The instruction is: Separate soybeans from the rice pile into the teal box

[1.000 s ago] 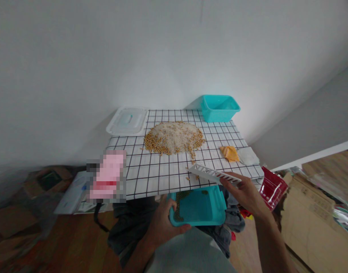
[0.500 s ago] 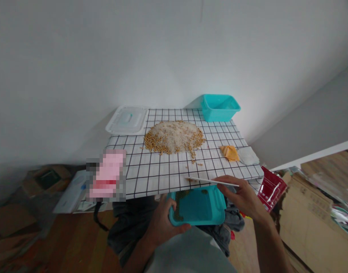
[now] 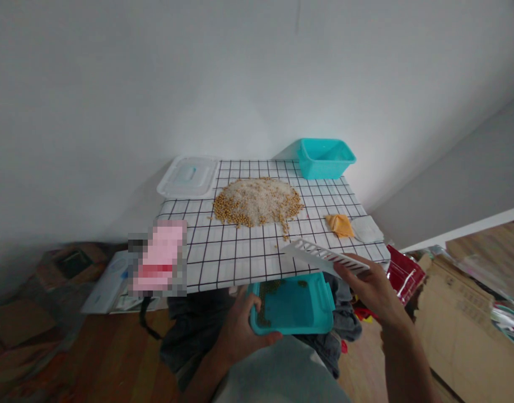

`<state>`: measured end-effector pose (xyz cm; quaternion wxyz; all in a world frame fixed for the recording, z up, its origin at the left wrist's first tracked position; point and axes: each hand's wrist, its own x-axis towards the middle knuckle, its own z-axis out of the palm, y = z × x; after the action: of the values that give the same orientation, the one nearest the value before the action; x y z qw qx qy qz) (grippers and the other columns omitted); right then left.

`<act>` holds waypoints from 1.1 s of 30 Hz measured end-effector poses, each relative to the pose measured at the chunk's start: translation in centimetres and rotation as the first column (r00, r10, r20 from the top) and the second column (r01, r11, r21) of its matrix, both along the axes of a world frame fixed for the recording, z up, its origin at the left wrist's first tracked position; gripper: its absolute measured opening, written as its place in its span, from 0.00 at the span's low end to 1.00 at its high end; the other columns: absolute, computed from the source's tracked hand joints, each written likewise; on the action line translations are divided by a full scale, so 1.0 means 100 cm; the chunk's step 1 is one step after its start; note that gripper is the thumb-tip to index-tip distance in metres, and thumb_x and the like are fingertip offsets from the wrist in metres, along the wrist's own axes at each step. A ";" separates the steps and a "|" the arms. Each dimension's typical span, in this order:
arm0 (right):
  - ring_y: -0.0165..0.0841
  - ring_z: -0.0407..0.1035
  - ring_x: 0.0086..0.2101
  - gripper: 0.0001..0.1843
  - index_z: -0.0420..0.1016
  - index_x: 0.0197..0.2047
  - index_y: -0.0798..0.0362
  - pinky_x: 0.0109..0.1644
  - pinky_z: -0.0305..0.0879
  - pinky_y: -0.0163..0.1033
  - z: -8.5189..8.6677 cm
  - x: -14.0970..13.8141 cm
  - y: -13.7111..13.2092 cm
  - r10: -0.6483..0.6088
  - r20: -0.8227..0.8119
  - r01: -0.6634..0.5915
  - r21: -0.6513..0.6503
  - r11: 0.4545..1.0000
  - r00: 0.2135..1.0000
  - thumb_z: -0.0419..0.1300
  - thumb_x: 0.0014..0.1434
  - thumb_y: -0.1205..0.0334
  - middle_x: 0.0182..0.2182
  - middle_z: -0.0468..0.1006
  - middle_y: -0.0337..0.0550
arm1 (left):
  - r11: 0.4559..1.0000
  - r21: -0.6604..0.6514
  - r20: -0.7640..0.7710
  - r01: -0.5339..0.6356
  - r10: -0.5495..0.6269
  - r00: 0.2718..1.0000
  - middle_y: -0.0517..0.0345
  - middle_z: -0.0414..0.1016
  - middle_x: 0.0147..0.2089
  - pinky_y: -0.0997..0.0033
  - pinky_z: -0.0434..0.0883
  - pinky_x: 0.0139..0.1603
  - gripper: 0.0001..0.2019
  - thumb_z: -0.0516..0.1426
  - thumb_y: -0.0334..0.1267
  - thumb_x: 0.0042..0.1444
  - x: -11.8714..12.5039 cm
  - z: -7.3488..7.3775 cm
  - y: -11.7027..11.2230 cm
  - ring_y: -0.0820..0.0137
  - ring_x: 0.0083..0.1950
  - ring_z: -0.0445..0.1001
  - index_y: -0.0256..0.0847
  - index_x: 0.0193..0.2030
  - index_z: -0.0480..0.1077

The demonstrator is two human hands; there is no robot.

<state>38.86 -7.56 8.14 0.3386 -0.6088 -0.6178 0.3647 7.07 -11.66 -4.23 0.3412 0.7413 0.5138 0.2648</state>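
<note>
My left hand (image 3: 242, 322) grips the left end of a turquoise plastic box (image 3: 329, 299) just below the table's front edge. Small greenish beans (image 3: 263, 319) lie along its left side and far edge. In my right hand (image 3: 368, 282) is a white slotted plastic plate (image 3: 313, 253), held by its right end, tilted above the front of the table. A heap of yellow soybeans (image 3: 225, 211) topped with white rice (image 3: 261, 198) sits mid-table, and a few loose soybeans trail toward the plate.
A second turquoise box (image 3: 324, 168) stands at the back right, and a clear lid (image 3: 188, 176) lies at the back left. An orange cloth (image 3: 340, 225) and a white one (image 3: 366, 229) lie at the right. A blurred pink object (image 3: 162, 252) is at the left edge; cardboard (image 3: 450, 319) leans at right.
My right hand has turned the slotted plate from edge-on to showing its slots and raised it slightly. The loose bits by its tip are now hidden or gone. My left hand stays put.
</note>
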 end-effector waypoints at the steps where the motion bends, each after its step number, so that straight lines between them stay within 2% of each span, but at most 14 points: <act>1: 0.39 0.76 0.40 0.17 0.81 0.50 0.51 0.43 0.70 0.38 -0.001 -0.001 0.003 -0.037 0.002 0.036 0.007 0.999 0.999 0.61 0.65 0.50 0.42 0.84 0.41 | 1.000 0.000 0.009 0.008 -0.008 1.000 0.52 0.62 0.49 0.63 0.69 0.44 0.31 0.70 0.60 0.41 0.000 0.001 -0.001 0.59 0.48 0.69 0.44 0.37 0.58; 3: 0.39 0.76 0.38 0.19 0.82 0.51 0.52 0.41 0.70 0.38 -0.001 -0.005 0.009 -0.071 0.014 0.070 0.015 0.997 0.997 0.61 0.65 0.49 0.39 0.84 0.42 | 1.000 0.004 0.032 0.020 -0.020 0.999 0.46 0.61 0.56 0.60 0.70 0.49 0.30 0.70 0.58 0.41 0.000 0.004 -0.005 0.54 0.55 0.68 0.44 0.37 0.59; 6: 0.39 0.76 0.37 0.20 0.81 0.52 0.51 0.40 0.70 0.38 -0.003 -0.014 0.019 -0.027 0.032 0.027 0.020 0.999 0.999 0.60 0.66 0.49 0.38 0.84 0.41 | 1.000 0.013 0.065 0.026 -0.026 0.998 0.42 0.57 0.65 0.57 0.69 0.55 0.29 0.71 0.56 0.41 0.000 0.007 -0.010 0.49 0.64 0.65 0.45 0.38 0.59; 12: 0.37 0.75 0.33 0.18 0.82 0.50 0.51 0.35 0.69 0.37 -0.006 -0.026 0.034 0.044 0.053 -0.046 0.024 0.999 0.998 0.59 0.66 0.49 0.35 0.84 0.41 | 1.000 0.010 0.030 0.026 -0.027 0.999 0.37 0.48 0.74 0.52 0.66 0.62 0.29 0.71 0.57 0.40 -0.002 0.003 -0.015 0.43 0.73 0.55 0.44 0.38 0.61; 15: 0.36 0.75 0.33 0.16 0.82 0.48 0.50 0.36 0.69 0.36 -0.005 -0.028 0.037 0.087 0.055 -0.088 0.026 0.996 0.995 0.59 0.66 0.50 0.36 0.84 0.41 | 1.000 0.007 0.034 0.029 -0.029 0.999 0.37 0.48 0.74 0.53 0.66 0.62 0.29 0.71 0.57 0.40 -0.004 0.004 -0.014 0.44 0.73 0.56 0.44 0.38 0.61; 23: 0.39 0.76 0.46 0.12 0.82 0.48 0.47 0.45 0.74 0.38 -0.004 -0.019 0.028 0.224 -0.045 -0.224 0.003 0.974 0.973 0.60 0.66 0.55 0.47 0.82 0.44 | 0.999 0.011 0.071 0.039 -0.040 0.997 0.41 0.56 0.68 0.58 0.69 0.57 0.28 0.71 0.55 0.42 -0.004 0.011 -0.008 0.49 0.66 0.64 0.44 0.37 0.60; 29: 0.38 0.76 0.47 0.10 0.83 0.47 0.47 0.52 0.73 0.40 0.002 -0.010 0.019 0.347 -0.095 -0.352 -0.039 0.935 0.933 0.61 0.65 0.61 0.46 0.83 0.44 | 0.999 0.016 0.055 0.043 -0.043 0.998 0.42 0.57 0.67 0.57 0.70 0.55 0.30 0.71 0.57 0.41 -0.004 0.010 -0.007 0.49 0.65 0.65 0.45 0.38 0.60; 33: 0.38 0.77 0.47 0.10 0.83 0.47 0.47 0.51 0.73 0.40 0.005 -0.007 0.014 0.406 -0.113 -0.411 -0.027 0.911 0.907 0.62 0.65 0.64 0.46 0.83 0.44 | 0.999 0.022 0.048 0.041 -0.042 0.998 0.43 0.58 0.66 0.57 0.70 0.56 0.29 0.70 0.57 0.42 -0.004 0.008 -0.007 0.50 0.64 0.66 0.45 0.38 0.60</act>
<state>38.13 -6.17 8.66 0.2715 -0.4541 -0.7035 0.4745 6.65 -12.33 -3.40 0.3513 0.7487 0.4871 0.2807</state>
